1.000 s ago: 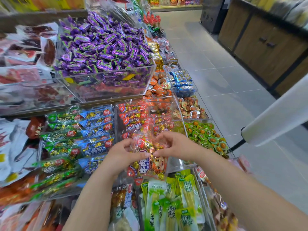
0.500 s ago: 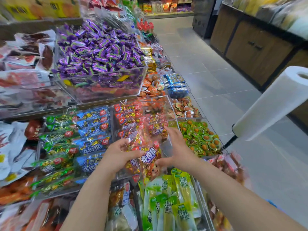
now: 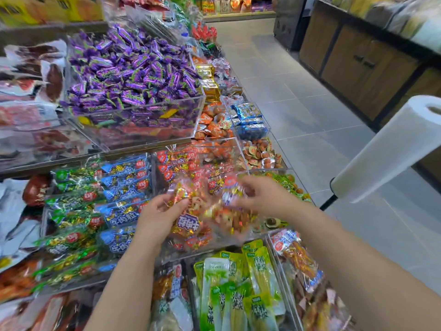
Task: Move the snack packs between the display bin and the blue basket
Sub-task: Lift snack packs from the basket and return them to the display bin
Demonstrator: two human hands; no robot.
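- Forearms reach up from the lower frame, both hands over the display bin (image 3: 239,151) at centre.
- My left grip (image 3: 162,216) pinches one snack pack (image 3: 188,225).
- My right grip (image 3: 260,197) curls round another, blurred.

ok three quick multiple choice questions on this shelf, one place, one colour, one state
1. Where are the purple candies? A) in the raised clear bin B) on the floor C) nearest the camera
2. What colour is the roll on the right? A) blue B) white C) black
3. What is the left hand doing? A) resting flat B) pointing C) gripping a snack pack
Answers: 1 A, they fill that bin; 2 B, it is plainly white; 3 C, its fingers curl round the pack.
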